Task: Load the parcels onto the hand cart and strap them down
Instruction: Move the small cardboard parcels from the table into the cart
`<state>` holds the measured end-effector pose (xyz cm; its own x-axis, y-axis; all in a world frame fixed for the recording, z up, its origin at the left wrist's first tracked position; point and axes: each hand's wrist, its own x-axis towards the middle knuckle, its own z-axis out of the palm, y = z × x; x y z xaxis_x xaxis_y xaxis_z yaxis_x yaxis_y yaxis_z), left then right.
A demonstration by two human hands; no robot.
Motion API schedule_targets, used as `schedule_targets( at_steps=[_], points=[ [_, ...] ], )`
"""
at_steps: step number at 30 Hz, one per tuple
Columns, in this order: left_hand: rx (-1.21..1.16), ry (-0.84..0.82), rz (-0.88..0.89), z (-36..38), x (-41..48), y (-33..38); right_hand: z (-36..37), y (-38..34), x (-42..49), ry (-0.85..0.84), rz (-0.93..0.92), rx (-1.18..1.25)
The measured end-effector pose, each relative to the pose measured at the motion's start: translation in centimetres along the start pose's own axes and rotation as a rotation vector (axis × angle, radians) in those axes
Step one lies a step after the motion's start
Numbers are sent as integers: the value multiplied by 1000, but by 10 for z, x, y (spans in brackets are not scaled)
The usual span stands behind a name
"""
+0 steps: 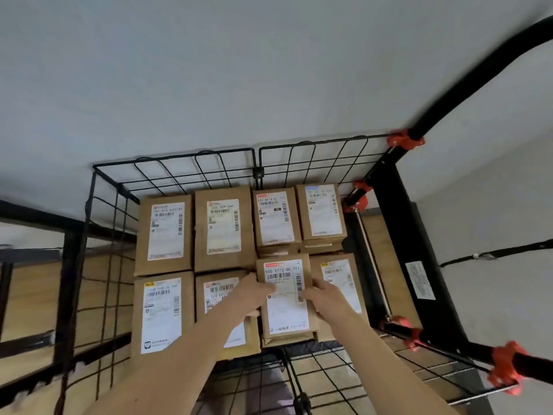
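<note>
Pale grey ground (239, 70) fills the view beyond the hand cart (398, 223), whose black wire sides box in two rows of brown parcels. I place everything from the parcel (285, 313) I hold, the one labelled 550 Y773.

Far to its left stands the left wire wall (101, 265), hung with dark cord netting. Nearer on that side lies a tall-labelled neighbour (161, 313). My left hand (254, 295) grips the parcel's left long edge with curled fingers. My right hand (324, 298) grips its right long edge the same way, so neither hand is nearer.

The parcel's long axis runs straight away from me toward the far wall, and it seems to rest on a lower box. Just right of it, the last parcel (344, 277) touches my right hand, so I judge the sideways room tight and the only free way out upward.

Farther right are the red clamps (404, 140). Well beyond them a black strap (493, 253) lies outside the cage.
</note>
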<state>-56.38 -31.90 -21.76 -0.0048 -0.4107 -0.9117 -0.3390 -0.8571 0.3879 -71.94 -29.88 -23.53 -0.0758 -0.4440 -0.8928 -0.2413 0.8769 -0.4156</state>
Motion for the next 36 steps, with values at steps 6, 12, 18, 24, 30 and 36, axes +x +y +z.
schedule_targets(
  at_steps=[6, 12, 18, 24, 30, 36],
  points=[
    [157, 25, -59, 12, 24, -7, -3, 8, 23, -87, 95, -80],
    [254, 10, -75, 15, 38, -14, 1, 11, 37, -132, 122, -81],
    [274, -7, -87, 8, 30, -16, -4, 1, 29, -107, 113, -129],
    [366, 7, 52, -16, 10, -18, -6, -10, -1, -11, 29, -219],
    [348, 51, 168, -58, -31, -31, 13, -21, -54, 104, -92, -306],
    [254, 29, 267, -119, -102, -57, 71, -31, -121, 174, -255, -379]
  ],
)
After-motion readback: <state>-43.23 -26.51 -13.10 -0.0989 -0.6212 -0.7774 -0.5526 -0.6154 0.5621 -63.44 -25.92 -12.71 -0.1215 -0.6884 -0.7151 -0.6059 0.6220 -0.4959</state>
